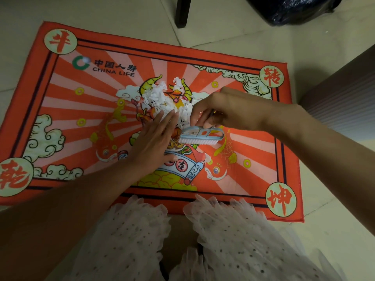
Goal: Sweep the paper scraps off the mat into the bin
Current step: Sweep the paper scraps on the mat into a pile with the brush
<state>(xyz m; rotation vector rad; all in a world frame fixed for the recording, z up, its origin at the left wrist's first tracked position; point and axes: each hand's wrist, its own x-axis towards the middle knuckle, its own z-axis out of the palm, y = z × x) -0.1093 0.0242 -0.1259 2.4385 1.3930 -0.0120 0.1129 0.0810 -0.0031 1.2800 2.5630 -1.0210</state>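
Observation:
A red printed mat lies on the tiled floor. A heap of white paper scraps sits at the mat's centre. My left hand lies flat on the mat with straight fingers, its tips touching the near edge of the heap. My right hand hovers at the heap's right side with fingers curled down; whether they hold scraps is unclear. A small light-blue scrubbing brush with white bristles lies on the mat just under the right hand, between both hands.
A dark bin bag shows at the top right. A dark chair leg stands beyond the mat's far edge. Brown furniture stands to the right. My white dotted skirt covers the mat's near edge.

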